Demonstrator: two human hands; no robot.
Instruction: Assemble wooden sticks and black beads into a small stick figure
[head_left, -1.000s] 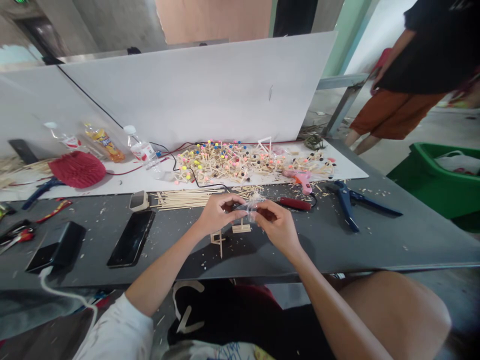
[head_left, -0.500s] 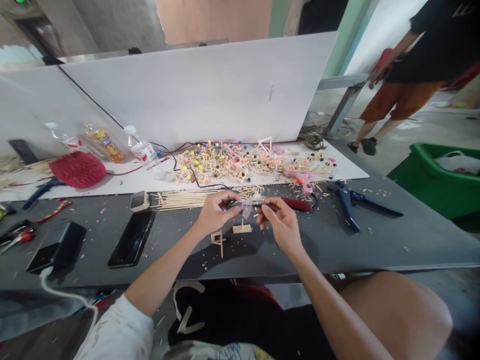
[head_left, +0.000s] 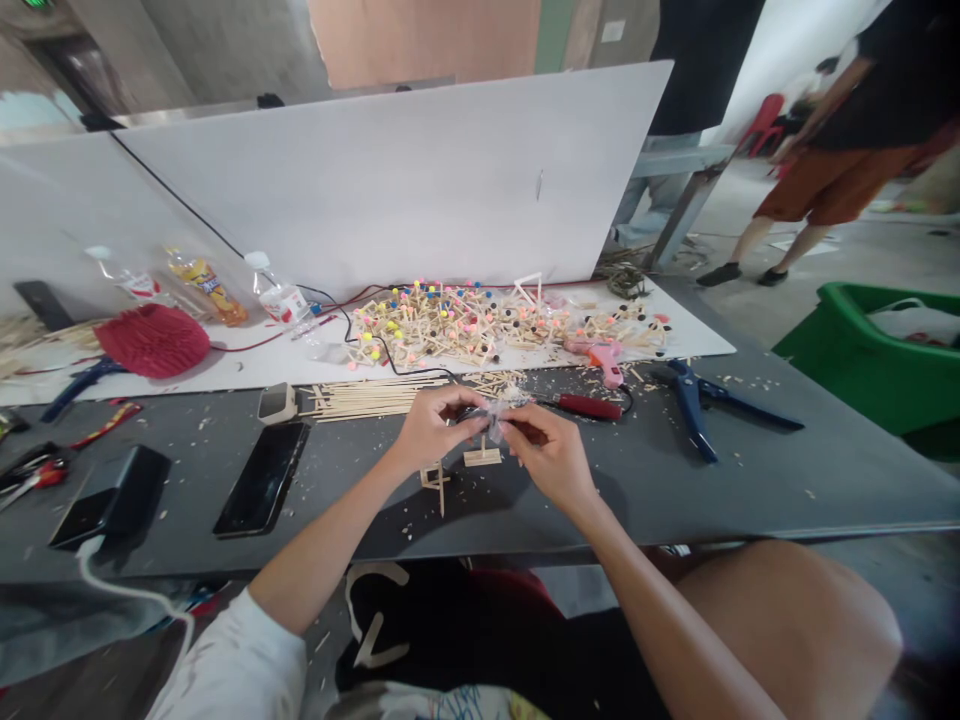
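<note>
A small crumpled piece of clear plastic [head_left: 495,418] hangs between my two hands above the grey table. My left hand [head_left: 439,425] pinches its left side, with something dark at the fingertips. From the right, my right hand [head_left: 547,445] pinches the plastic with thumb and index finger. Just below the hands stands a small wooden-stick piece with a flat base [head_left: 482,457]. A little frame of short sticks [head_left: 433,478] lies below my left hand.
Behind are cut sticks [head_left: 367,398], a heap of sticks with coloured balls [head_left: 442,325] and a pink glue gun [head_left: 600,358]. Blue cutters [head_left: 697,410] lie right, a phone [head_left: 262,478] and power bank [head_left: 112,498] left. People stand beyond the white board [head_left: 420,190].
My right hand has moved left and closed on the plastic, nearer my left hand. In the background one person has shifted and another has come into view behind the board.
</note>
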